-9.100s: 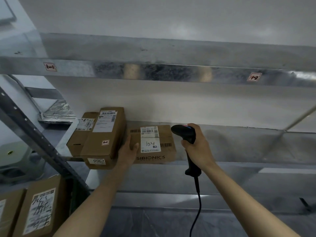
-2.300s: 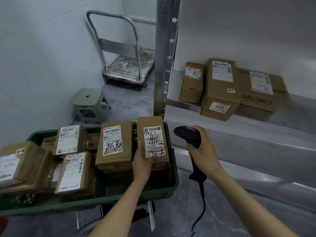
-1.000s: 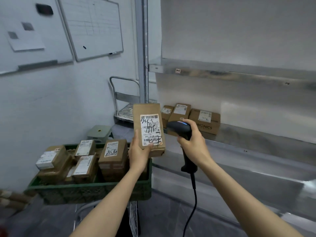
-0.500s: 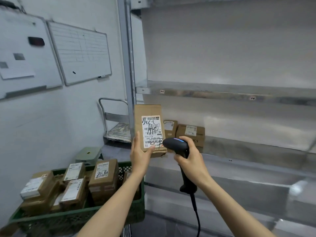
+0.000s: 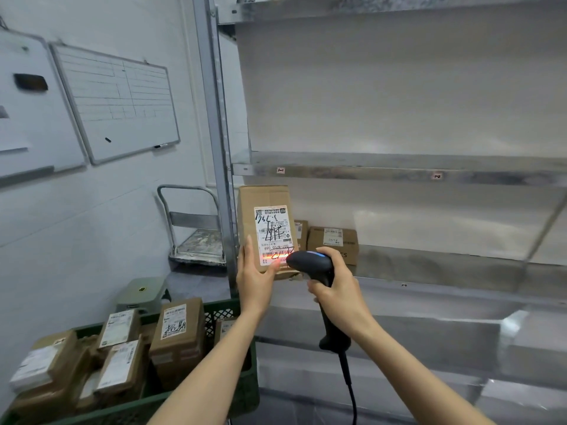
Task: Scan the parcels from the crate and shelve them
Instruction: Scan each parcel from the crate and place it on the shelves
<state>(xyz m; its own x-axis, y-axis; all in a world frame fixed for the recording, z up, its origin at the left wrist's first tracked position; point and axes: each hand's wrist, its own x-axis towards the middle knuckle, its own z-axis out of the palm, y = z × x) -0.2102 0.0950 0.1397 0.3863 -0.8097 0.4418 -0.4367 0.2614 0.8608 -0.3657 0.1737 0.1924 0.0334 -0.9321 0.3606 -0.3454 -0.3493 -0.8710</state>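
My left hand [image 5: 254,279] grips the lower edge of a tall cardboard parcel [image 5: 263,207], held upright with its white label facing me. My right hand [image 5: 337,285] grips a black barcode scanner [image 5: 311,263], its head just right of the label's lower part. A red-orange scan line glows across the barcode near my left thumb. The green crate [image 5: 228,314] at lower left holds several more labelled parcels [image 5: 176,331]. Shelved parcels [image 5: 333,243] sit on the metal shelf [image 5: 435,266] behind the held one, partly hidden.
A metal rack upright [image 5: 214,142] stands between crate and shelves. The upper shelf [image 5: 399,171] carries small position tags. A platform trolley [image 5: 193,237] and a green stool [image 5: 142,291] stand by the left wall, under whiteboards [image 5: 116,102]. The scanner's cable hangs down.
The parcel came out of the crate and up in front of the shelves. The scanner has closed in on the label, and the red scan light now shows on the barcode.
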